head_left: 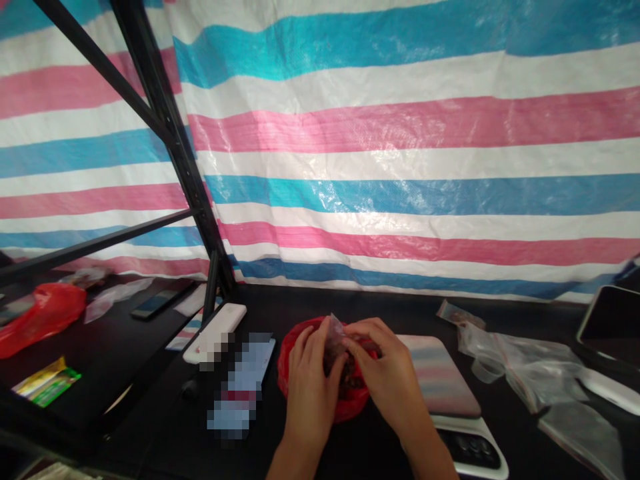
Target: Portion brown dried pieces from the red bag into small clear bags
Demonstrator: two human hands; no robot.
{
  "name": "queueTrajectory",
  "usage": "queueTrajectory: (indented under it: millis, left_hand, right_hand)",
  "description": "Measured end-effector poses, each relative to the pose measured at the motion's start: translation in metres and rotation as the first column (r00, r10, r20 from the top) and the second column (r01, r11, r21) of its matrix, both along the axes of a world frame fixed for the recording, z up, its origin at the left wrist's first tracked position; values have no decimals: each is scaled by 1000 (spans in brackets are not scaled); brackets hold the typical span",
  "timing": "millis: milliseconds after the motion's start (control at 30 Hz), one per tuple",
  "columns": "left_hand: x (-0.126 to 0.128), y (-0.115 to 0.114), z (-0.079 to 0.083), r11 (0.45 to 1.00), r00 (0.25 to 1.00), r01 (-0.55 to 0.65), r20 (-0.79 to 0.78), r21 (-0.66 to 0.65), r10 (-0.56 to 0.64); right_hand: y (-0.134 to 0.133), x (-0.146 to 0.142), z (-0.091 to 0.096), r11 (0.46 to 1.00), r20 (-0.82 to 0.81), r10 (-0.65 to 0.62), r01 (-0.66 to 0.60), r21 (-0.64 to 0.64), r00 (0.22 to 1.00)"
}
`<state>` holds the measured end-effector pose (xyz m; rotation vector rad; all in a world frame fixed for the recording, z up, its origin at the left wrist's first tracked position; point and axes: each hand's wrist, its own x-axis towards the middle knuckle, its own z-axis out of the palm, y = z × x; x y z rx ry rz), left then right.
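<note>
My left hand [310,380] and my right hand [387,370] meet over a red plastic bag [290,360] that holds dark brown pieces on the black table. Both hands pinch a small clear plastic pouch [336,333] between their fingertips, just above the red bag's opening. The fingers of each hand are closed on the pouch. What is inside the pouch is too small to make out.
A white digital scale [450,393] with a shiny plate lies right of the bag. Several clear zip bags [520,363] lie farther right, beside a tablet [613,323]. A white power bank [215,333] lies to the left. A black metal rack [175,147] holds another red bag [43,313].
</note>
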<state>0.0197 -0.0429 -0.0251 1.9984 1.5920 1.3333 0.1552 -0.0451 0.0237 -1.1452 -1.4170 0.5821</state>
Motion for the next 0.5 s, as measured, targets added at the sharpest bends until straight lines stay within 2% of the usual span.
queueTrajectory:
  millis: [100,200,333,500]
  left_hand:
    - [-2,1,-2,1000,999,7,-34,1,-7]
    - [-3,1,-2,1000,999,19,-42,-17,-19]
    - [0,-1,4,999,998,32,-44,-14,-33]
    - [3,-1,5,1000,1000,-18,-22,-16,18]
  right_hand:
    - [-2,-1,3,999,28,51,-51,1,998]
    - [-5,-1,5,1000,84,7,-9,26,996]
    - [-8,-2,8,995,53,-37,32,99,998]
    - [-9,0,9,987,78,32,-44,153,996]
